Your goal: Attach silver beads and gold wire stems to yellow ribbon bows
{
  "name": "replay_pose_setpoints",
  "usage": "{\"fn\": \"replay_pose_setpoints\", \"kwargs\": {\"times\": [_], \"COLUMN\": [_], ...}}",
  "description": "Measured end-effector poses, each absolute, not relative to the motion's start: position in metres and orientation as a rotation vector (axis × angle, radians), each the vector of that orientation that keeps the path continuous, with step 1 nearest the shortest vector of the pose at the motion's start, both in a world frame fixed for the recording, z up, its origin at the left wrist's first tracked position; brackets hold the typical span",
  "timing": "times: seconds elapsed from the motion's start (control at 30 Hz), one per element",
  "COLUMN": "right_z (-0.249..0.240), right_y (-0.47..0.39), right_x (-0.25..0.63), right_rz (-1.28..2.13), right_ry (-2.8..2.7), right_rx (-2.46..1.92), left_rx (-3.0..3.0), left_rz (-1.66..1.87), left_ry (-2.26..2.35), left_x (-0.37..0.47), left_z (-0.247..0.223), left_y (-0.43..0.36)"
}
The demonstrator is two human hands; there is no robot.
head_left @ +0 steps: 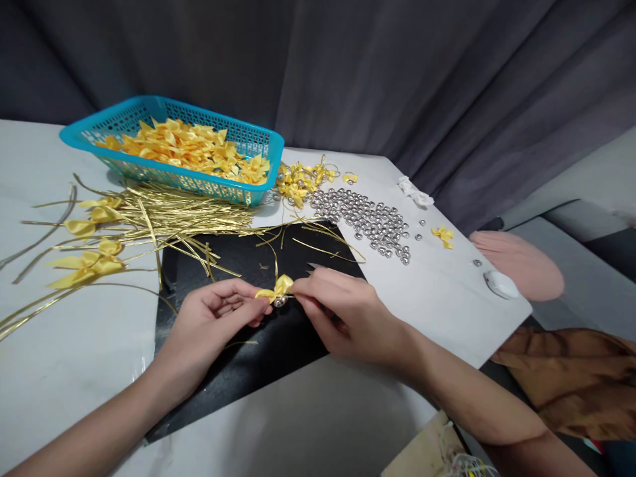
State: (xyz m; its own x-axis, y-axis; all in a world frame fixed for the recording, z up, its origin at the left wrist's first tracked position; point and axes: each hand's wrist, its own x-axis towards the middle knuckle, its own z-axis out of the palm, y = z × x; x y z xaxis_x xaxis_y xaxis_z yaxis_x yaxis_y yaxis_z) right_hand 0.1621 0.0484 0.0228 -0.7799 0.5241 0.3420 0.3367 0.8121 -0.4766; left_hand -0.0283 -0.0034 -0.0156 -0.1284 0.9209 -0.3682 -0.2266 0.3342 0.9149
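Note:
Above the black mat [223, 358], my left hand [218, 318] pinches the left loop of a small yellow ribbon bow [282, 285]. Silver bells [281, 301] hang just under the bow's middle, and a gold cord [275, 262] rises behind it. My right hand [342, 308] is closed at the bow's right side, its thumb and forefinger pinching a thin gold cord end. A pointed metal tip [313, 266] sticks out beside the right knuckles; whether the hand holds it I cannot tell.
A blue basket [173, 169] of yellow ribbon bows stands behind a pile of gold cords [169, 212]. Silver bells [368, 222] lie scattered right of it, near finished-looking bows [301, 182]. Farther right are a white crumpled piece [415, 192] and a white mouse [501, 285].

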Motion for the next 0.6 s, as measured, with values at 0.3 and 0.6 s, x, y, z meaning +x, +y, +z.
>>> {"fn": "replay_pose_setpoints", "kwargs": {"times": [0.3,0.6], "right_z": [0.0243,0.0242], "right_y": [0.0494,0.0496], "right_x": [0.1621,0.1619], "right_rz": [0.525,0.533], "right_ry": [-2.551,-2.567], "right_rx": [-0.636,-0.638], "left_rx": [0.71,0.705], "left_rz": [1.148,1.164], "left_ry": [1.327,1.297], "left_x": [-0.0272,-0.0282], "left_z": [-0.0161,-0.0152], "left_y": [-0.0012,-0.0021]}}
